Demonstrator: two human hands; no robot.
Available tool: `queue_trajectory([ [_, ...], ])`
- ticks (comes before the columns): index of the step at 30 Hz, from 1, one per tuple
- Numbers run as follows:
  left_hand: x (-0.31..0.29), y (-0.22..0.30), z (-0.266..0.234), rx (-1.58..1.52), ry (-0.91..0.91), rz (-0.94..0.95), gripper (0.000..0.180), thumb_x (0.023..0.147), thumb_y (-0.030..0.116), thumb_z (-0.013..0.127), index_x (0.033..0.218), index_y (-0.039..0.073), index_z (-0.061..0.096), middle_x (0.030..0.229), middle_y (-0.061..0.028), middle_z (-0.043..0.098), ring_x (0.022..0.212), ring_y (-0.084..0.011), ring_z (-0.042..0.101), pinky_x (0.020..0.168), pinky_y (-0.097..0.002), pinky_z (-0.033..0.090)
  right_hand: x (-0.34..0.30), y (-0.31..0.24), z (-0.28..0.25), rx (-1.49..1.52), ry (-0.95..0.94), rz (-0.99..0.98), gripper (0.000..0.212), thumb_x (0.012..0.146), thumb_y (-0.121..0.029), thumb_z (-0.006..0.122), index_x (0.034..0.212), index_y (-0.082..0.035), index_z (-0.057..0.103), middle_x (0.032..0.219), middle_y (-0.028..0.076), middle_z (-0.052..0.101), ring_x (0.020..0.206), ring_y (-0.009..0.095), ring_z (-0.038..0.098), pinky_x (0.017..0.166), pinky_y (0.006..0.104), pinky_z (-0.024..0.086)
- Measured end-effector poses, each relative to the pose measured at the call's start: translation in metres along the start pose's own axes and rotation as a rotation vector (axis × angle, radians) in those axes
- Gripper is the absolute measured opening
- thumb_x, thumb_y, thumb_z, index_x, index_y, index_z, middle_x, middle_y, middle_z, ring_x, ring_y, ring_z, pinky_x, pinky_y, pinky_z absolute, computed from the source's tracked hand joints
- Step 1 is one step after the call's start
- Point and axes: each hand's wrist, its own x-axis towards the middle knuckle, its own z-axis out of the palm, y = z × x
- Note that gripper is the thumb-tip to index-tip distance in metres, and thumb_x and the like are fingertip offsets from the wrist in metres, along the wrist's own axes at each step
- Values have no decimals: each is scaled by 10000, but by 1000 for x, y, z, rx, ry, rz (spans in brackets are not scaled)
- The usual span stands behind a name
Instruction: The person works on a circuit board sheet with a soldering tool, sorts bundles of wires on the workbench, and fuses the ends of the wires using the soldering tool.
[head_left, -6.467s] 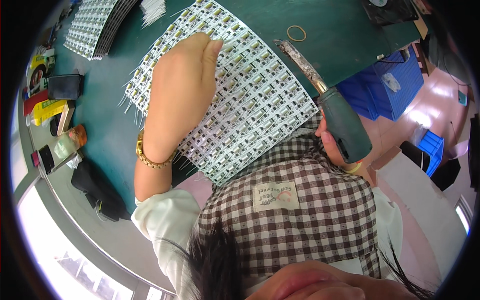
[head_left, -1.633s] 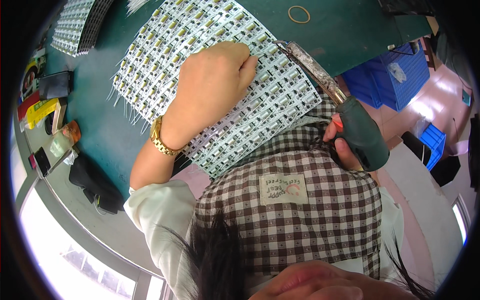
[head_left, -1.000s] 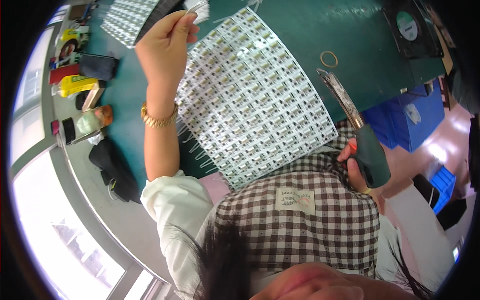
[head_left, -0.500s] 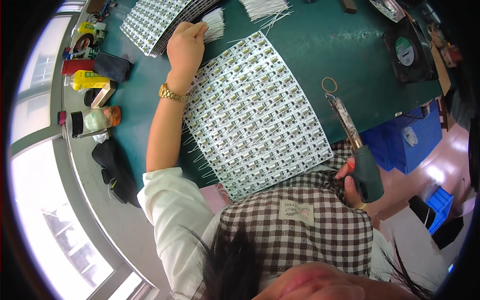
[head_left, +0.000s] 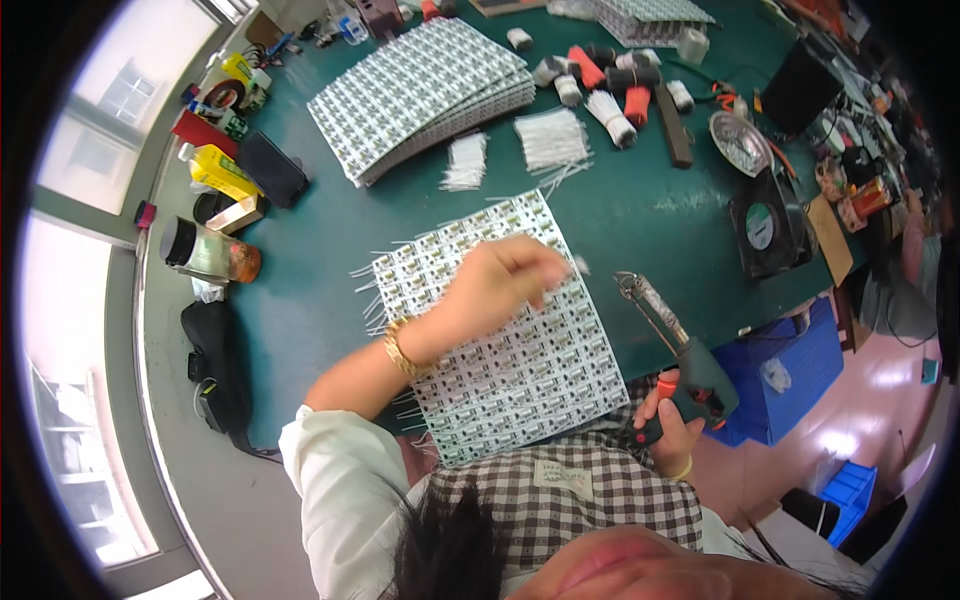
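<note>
Bright, cool daylight pours from the windows (head_left: 75, 285) on the left, whose panes burn out to near white, while glare spots the floor (head_left: 800, 455) at right and a faint sheen lies on the bench (head_left: 640, 235). Motion blur smears the fingers (head_left: 546, 264) of the left hand (head_left: 488, 292). Straight edges bow toward the fisheye's black, vignetted rim.

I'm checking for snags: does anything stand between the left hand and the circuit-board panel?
Nothing visible does. The left hand is over the circuit-board panel, partly blurred, its underside hidden. The soldering gun in the right hand is off to the right.
</note>
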Motion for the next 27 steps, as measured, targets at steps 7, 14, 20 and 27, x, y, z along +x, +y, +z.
queue_trajectory([
  [7,-31,-5,62,-176,-387,-36,113,915,58,653,989,-19,691,847,-50,672,674,-72,635,593,-223,525,31,-20,48,137,91,-44,540,808,90,655,1295,0,439,961,136,636,756,165,628,720,274,525],
  [14,-31,-14,68,249,-298,315,77,818,81,673,832,11,643,692,-99,606,596,-210,607,544,-334,458,39,-19,52,29,45,-42,540,810,97,657,1292,-2,437,937,120,637,770,143,619,724,273,519],
  [20,-34,-14,66,474,-332,365,98,831,131,664,836,34,649,754,-120,641,667,-320,631,597,-395,492,40,-18,49,-117,16,-107,492,829,93,650,1266,3,445,891,108,646,738,135,614,702,266,516],
  [27,-35,-20,74,553,-196,477,104,832,145,687,875,56,657,776,-113,651,688,-321,641,600,-399,503,39,-9,47,-157,67,-127,487,832,103,646,1264,16,438,872,97,651,726,129,612,699,265,514],
])
